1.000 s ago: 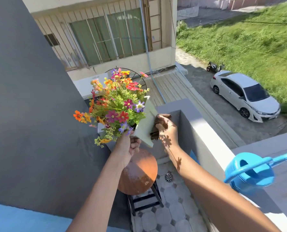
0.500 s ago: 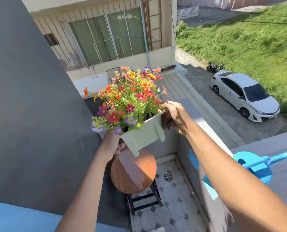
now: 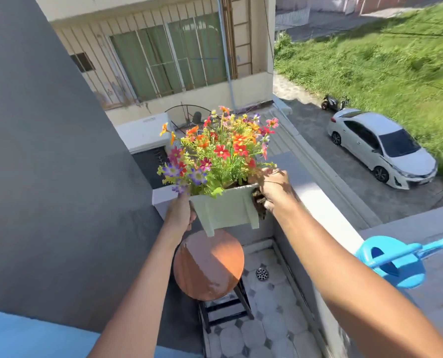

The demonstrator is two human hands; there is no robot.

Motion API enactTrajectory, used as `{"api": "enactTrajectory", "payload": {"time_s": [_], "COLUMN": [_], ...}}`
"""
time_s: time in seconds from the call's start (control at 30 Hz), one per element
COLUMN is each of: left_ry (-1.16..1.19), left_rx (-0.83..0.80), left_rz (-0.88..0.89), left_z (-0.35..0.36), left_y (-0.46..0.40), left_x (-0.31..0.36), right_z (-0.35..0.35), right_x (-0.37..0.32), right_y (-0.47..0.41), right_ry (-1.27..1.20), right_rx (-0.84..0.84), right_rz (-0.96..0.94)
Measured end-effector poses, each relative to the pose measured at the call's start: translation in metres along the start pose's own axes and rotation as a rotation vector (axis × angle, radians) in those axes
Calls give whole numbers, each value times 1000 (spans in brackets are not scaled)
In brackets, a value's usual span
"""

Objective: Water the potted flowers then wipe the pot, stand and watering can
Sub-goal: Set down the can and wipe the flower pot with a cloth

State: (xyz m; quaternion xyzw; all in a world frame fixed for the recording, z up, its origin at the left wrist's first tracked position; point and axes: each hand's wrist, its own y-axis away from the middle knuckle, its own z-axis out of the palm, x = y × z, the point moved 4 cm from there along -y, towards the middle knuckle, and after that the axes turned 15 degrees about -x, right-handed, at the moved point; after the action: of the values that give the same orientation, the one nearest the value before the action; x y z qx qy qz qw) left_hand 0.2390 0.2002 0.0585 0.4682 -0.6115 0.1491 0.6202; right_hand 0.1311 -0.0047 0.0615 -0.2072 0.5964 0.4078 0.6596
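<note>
A pale green square pot (image 3: 227,209) full of colourful flowers (image 3: 219,151) hangs in the air above a round brown stand (image 3: 208,264). My left hand (image 3: 180,213) grips the pot's left side. My right hand (image 3: 273,191) presses a dark brown cloth (image 3: 259,202) against the pot's right side, near the rim. The pot sits nearly upright. A blue watering can (image 3: 393,262) rests on the grey ledge at the right, partly hidden by my right forearm.
A dark grey wall (image 3: 47,164) closes the left side. A white-topped parapet (image 3: 326,210) runs along the right, with a street and a white car (image 3: 380,147) far below. The tiled balcony floor (image 3: 264,319) has a drain (image 3: 262,273) beside the stand.
The pot has turned from tilted left to nearly upright and risen slightly. My right hand with the cloth moved from the pot's underside to its right side near the rim.
</note>
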Motion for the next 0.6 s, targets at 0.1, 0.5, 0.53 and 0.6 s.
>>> {"api": "enactTrajectory", "payload": {"time_s": [0.1,0.5,0.53,0.6], "left_ry": [4,222,245,308], "left_rx": [110,-71,-55,-36], "left_rz": [-30,-181,-177,-172], "left_z": [12,79,76,69], "left_y": [10,22,22,25], "left_x": [-8,-20,-22,-20], "right_z": [7,28,31,36], "right_x": [3,50,50,49], "right_y": [6,40,44,47], "right_ry": [-82,42,45,70], "right_rx": [153,-16,-57,-133], "right_rz": [-60,-168,-186,-215]}}
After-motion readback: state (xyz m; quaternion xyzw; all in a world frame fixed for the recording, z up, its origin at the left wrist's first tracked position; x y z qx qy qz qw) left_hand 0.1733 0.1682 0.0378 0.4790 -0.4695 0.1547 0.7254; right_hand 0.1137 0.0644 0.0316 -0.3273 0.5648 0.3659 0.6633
